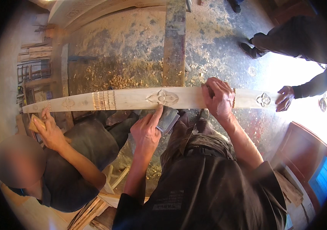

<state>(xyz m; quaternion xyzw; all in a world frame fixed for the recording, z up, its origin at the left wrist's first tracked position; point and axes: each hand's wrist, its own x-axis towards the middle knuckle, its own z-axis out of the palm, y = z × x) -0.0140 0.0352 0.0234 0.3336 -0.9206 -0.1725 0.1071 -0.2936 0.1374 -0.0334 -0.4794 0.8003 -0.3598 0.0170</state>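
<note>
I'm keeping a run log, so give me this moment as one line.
left hand: grey block held near carved flower; right hand: on pale carved beam; left-side co-worker's hand: holding tan block

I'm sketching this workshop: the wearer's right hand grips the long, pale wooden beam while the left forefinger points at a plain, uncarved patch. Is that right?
No. In the head view, the forefinger of the left hand points at a carved flower with pointed petals. The right hand does grip the long, pale wooden beam.
</note>
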